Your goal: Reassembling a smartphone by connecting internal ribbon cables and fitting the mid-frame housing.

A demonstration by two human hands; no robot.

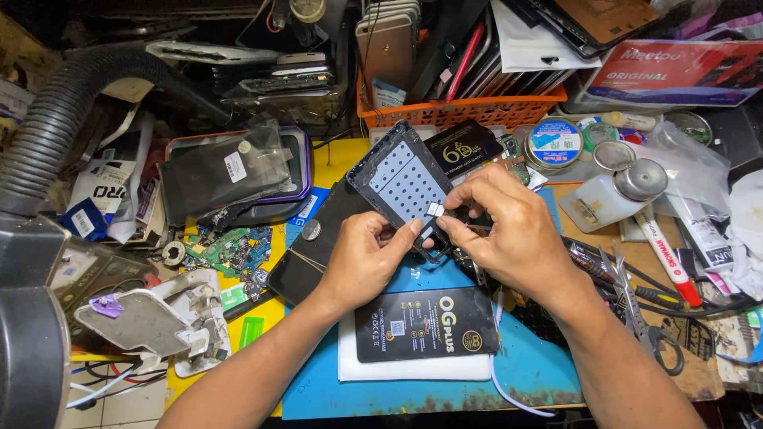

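A: Head view. What do your hands hold?

B: My left hand [362,266] pinches the lower edge of the phone frame [401,187], tilted up above the blue mat [540,365]. My right hand [509,230] nips a small white tab [435,209] against it.

A: Handling?

B: Light, thin and stiff, probably fragile; I judge the edges the safest grip.

A: Surroundings?

B: Crowded bench: black packet [425,324] near my wrists, orange basket [465,111] behind, scissors [636,310] to the right.

Both hands raised mid-bench — left hand [362,266], right hand [509,230] — fingertips pinching together.
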